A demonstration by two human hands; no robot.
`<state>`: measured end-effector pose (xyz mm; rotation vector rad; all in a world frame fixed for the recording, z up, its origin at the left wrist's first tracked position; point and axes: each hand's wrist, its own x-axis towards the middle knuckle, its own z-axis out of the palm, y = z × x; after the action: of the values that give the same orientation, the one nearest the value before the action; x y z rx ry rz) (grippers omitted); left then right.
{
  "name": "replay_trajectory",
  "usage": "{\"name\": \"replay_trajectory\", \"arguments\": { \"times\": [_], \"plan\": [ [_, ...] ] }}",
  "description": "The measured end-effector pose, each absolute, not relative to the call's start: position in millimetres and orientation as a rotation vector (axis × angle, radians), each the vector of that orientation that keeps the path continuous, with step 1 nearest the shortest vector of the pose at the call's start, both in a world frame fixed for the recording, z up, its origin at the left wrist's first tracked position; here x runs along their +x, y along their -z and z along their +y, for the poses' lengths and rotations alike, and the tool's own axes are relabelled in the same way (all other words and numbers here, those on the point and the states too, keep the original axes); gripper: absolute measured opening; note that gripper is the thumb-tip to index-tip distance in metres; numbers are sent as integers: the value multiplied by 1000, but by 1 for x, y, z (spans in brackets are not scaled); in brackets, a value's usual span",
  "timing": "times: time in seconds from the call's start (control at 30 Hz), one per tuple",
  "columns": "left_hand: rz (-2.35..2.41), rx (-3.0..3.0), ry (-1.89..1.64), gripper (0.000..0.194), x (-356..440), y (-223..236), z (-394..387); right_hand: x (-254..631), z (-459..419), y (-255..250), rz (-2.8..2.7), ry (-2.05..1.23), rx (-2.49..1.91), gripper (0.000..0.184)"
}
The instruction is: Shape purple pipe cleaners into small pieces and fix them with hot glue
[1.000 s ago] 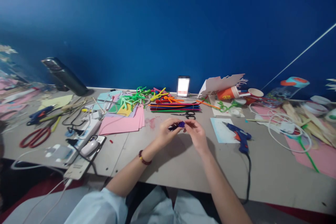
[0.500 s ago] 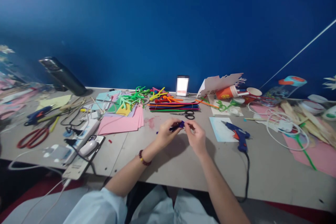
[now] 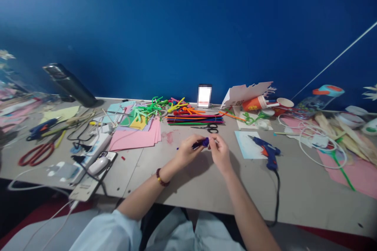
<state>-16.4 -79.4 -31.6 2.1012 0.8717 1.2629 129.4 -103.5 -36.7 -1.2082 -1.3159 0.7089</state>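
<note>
Between my two hands, low over the middle of the table, is a dark purple pipe cleaner (image 3: 205,142) bent into a small bunched shape. My left hand (image 3: 187,150) is closed around it, and a thin dark end pokes out at the hand's left side. With the fingertips pressed together, my right hand (image 3: 219,151) pinches the right end of the purple piece. Just beyond the hands lie black-handled scissors (image 3: 212,128). Behind these is a bundle of coloured pipe cleaners (image 3: 194,119). Fingers hide part of the purple piece.
A blue glue gun (image 3: 269,153) rests on light blue paper (image 3: 243,147) at right, its cord hanging over the front edge. Pink paper sheets (image 3: 135,139), a power strip (image 3: 94,151) and red-handled scissors (image 3: 37,153) lie left. Orange paper cups (image 3: 255,104) lean at the back.
My right hand has turned slightly at the purple piece, and more of the piece shows between the hands. Both hands remain in nearly the same place.
</note>
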Motion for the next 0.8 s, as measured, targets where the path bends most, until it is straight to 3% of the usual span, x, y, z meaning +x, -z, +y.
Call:
{"name": "replay_trajectory", "arguments": {
  "times": [0.43, 0.8],
  "plan": [
    [917, 2008, -1343, 20, -17, 30, -77, 123, -104, 32, -1229, -794, -1103, 14],
    [931, 1898, -1322, 19, -15, 31, -81, 126, -102, 29, -1132, -931, -1137, 21]
  ]
}}
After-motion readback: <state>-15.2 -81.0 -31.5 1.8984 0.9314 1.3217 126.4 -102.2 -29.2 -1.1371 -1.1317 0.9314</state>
